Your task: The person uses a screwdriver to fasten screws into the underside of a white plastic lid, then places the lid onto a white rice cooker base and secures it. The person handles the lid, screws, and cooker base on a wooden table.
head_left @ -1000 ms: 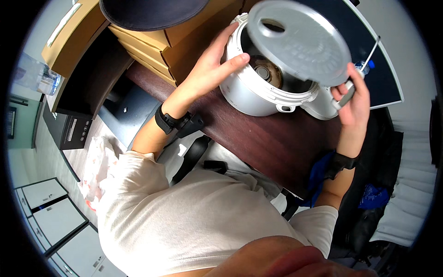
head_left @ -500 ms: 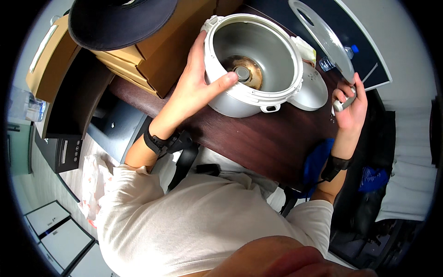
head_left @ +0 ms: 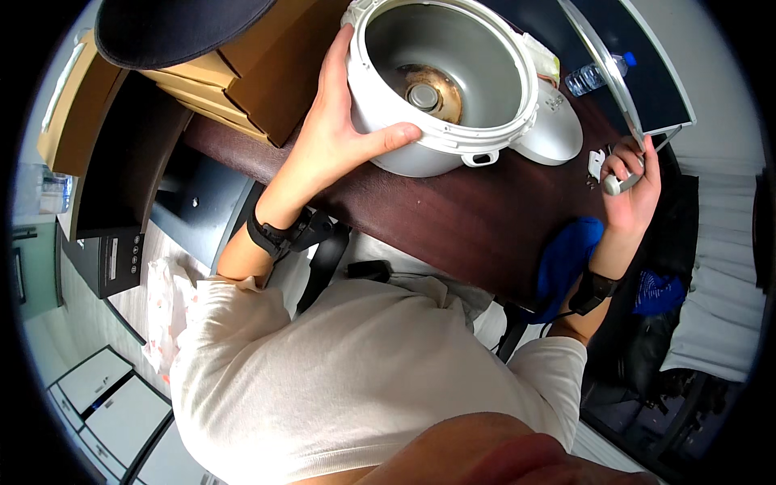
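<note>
A white rice cooker [head_left: 420, 149] stands uncovered on the dark desk, brown stains around the round plate at its bottom. Spread along its left and front side is my left hand [head_left: 339, 121], fingers at the left wall and thumb below the rim, gripping it. Off to the right, my right hand [head_left: 632, 182] is closed around the pale handle of a thin round lid [head_left: 606, 65], which tilts nearly edge-on. Beside the cooker lies a pale rounded cover [head_left: 554, 133]; how it joins the cooker cannot be made out.
Cardboard boxes [head_left: 267, 81] stand left of the cooker, with a dark round-brimmed thing [head_left: 182, 28] over them. A water bottle [head_left: 594, 77] lies behind the lid. Blue cloth [head_left: 570, 255] hangs at the desk's right edge. A small white piece [head_left: 596, 164] sits near my right hand.
My right hand has moved slightly right with the lid, which now shows more edge-on. The cooker and desk sit higher in view. My left hand keeps its grip.
</note>
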Available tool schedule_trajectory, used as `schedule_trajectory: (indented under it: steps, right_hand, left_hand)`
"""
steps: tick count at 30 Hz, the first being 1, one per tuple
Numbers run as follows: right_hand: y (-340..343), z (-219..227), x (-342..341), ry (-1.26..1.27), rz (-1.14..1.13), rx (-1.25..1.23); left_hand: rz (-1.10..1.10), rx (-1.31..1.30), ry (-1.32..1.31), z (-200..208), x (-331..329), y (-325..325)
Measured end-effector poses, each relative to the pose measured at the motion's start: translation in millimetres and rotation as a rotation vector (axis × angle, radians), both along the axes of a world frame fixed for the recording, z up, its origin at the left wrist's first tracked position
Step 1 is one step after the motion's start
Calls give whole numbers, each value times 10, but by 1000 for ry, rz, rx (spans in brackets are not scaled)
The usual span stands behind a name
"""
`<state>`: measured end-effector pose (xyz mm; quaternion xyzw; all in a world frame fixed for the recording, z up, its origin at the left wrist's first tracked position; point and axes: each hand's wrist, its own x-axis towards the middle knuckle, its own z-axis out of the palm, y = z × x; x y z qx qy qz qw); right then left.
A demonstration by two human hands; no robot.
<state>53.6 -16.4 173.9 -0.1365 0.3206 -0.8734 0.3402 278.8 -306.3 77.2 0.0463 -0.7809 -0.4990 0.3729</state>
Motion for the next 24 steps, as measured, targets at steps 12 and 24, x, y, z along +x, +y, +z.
schedule_trajectory:
  steps: [12,24]
  right_hand:
    - [-54,-171,-70,-45,45,30]
    - [-190,-316,-52,-28,54,63]
  left_hand:
    - [-109,15,-11,-41,-44,-116]
    - [-102,-103,-71,62,-12,-237]
